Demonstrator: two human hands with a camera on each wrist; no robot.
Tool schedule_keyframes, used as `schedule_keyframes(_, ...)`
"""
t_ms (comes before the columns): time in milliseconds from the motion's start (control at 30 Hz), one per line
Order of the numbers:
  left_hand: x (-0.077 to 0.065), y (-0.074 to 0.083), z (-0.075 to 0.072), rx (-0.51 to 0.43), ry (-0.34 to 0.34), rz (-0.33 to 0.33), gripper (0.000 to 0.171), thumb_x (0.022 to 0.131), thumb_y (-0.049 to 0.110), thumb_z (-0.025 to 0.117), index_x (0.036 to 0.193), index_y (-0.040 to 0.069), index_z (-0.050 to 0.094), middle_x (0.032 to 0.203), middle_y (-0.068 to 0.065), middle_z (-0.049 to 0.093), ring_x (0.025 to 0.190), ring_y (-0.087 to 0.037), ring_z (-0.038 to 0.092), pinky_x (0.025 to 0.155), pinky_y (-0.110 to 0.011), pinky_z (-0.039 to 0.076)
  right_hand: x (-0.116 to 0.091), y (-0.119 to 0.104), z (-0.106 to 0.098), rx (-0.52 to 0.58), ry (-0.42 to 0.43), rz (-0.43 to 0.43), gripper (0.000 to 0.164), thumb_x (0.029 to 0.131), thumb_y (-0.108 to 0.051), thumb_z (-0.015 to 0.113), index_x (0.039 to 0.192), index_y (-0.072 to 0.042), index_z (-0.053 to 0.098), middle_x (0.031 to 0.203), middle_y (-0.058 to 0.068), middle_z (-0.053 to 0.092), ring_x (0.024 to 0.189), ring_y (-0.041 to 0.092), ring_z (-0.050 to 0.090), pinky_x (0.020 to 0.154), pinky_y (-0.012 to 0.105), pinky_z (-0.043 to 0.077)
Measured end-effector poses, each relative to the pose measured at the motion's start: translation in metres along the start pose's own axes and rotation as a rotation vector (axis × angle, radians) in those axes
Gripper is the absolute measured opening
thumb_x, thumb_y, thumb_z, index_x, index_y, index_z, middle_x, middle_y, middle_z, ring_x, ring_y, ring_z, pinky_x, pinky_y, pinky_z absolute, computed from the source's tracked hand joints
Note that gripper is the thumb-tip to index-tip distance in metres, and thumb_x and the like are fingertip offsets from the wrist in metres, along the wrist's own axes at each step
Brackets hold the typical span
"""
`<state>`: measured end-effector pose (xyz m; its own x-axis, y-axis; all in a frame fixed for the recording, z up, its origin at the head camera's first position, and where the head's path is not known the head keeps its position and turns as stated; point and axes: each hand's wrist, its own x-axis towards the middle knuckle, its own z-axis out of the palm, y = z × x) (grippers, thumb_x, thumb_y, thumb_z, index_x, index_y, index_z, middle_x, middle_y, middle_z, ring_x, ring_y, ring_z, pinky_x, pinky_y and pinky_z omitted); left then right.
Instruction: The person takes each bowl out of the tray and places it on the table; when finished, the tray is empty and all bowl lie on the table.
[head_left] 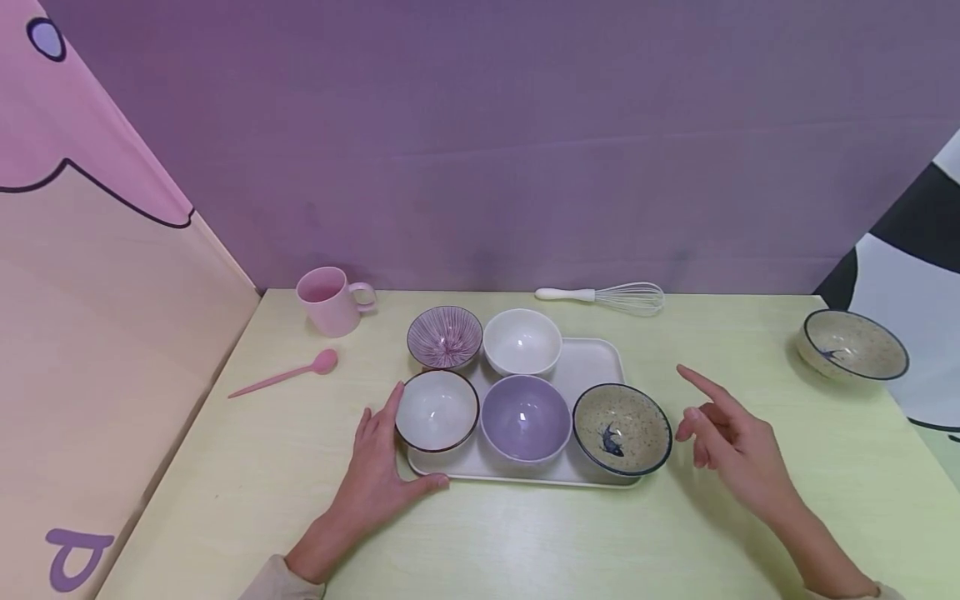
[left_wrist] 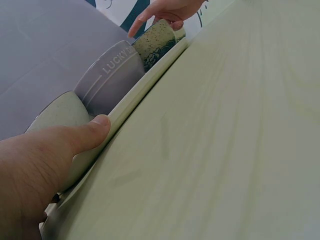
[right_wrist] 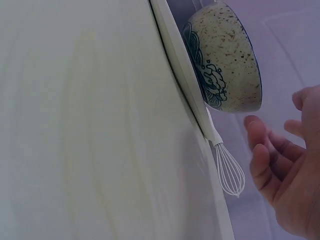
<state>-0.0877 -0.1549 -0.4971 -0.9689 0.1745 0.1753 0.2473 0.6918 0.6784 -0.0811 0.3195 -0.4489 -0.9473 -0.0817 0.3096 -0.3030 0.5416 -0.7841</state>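
Observation:
A white tray (head_left: 596, 367) holds bowls close together: a white bowl with a brown rim (head_left: 437, 410) at front left, a purple bowl (head_left: 525, 419) in the front middle, a speckled bowl with a blue fish (head_left: 622, 429) at front right, a plain white bowl (head_left: 522, 342) behind and a purple-striped bowl (head_left: 445, 337) at back left. My left hand (head_left: 378, 471) rests at the tray's front left corner, fingers stretched along the brown-rimmed bowl's side, thumb by the tray's front edge. To the right of the speckled bowl, my right hand (head_left: 738, 450) hovers apart from it, holding nothing, index finger extended.
A second speckled bowl (head_left: 855, 346) stands at the table's right edge. A white-handled whisk (head_left: 600, 297) lies along the back edge. At the left are a pink mug (head_left: 330, 304) and a pink spoon (head_left: 288, 377). A purple curtain (head_left: 480, 150) hangs behind.

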Motion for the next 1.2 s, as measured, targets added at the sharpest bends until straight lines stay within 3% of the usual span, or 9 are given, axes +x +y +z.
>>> schedule_keyframes(200,0.0,0.001,0.0,-0.007,-0.004,-0.02,0.148,0.066,0.043,0.108,0.179,0.016,0.015,0.169,-0.023,0.047,0.165,-0.046,0.031,0.14,-0.059,0.01,-0.002,0.0,0.005,-0.045,-0.15,-0.037,0.061,0.11,-0.001,0.065,0.167,-0.014,0.05,0.085,0.0,0.069,0.058,0.014,0.062,0.051,0.025,0.05)
schedule_keyframes(400,0.0,0.001,0.0,-0.008,-0.003,-0.016,0.149,0.066,0.043,0.108,0.179,0.016,0.015,0.168,-0.022,0.047,0.164,-0.043,0.034,0.14,-0.058,0.009,-0.005,0.001,0.011,-0.019,-0.236,-0.056,0.067,0.109,0.0,0.066,0.17,-0.012,0.043,0.08,-0.002,0.065,0.059,0.014,0.063,0.052,0.027,0.053)
schedule_keyframes(767,0.0,0.001,0.0,-0.007,-0.001,-0.003,0.147,0.067,0.043,0.107,0.179,0.015,0.016,0.169,-0.022,0.046,0.164,-0.046,0.033,0.139,-0.06,0.011,-0.012,0.002,0.014,0.118,-0.335,0.062,0.075,0.114,-0.003,0.058,0.178,-0.017,0.022,0.071,0.003,0.064,0.058,0.022,0.06,0.05,0.032,0.053)
schedule_keyframes(933,0.001,0.0,0.0,-0.002,0.01,0.028,0.147,0.067,0.043,0.107,0.178,0.012,0.017,0.168,-0.022,0.048,0.16,-0.043,0.04,0.139,-0.059,0.011,-0.012,0.0,0.015,0.153,-0.342,0.081,0.074,0.114,-0.003,0.058,0.178,-0.017,0.024,0.071,0.005,0.065,0.058,0.023,0.06,0.051,0.033,0.055)
schedule_keyframes(1200,0.0,0.0,0.0,-0.002,0.009,0.017,0.147,0.066,0.043,0.107,0.178,0.013,0.017,0.168,-0.022,0.048,0.161,-0.042,0.039,0.14,-0.058,0.011,-0.012,-0.002,0.017,0.262,-0.339,0.131,0.073,0.114,-0.002,0.056,0.178,-0.021,0.026,0.079,0.011,0.069,0.063,0.025,0.066,0.053,0.035,0.059)
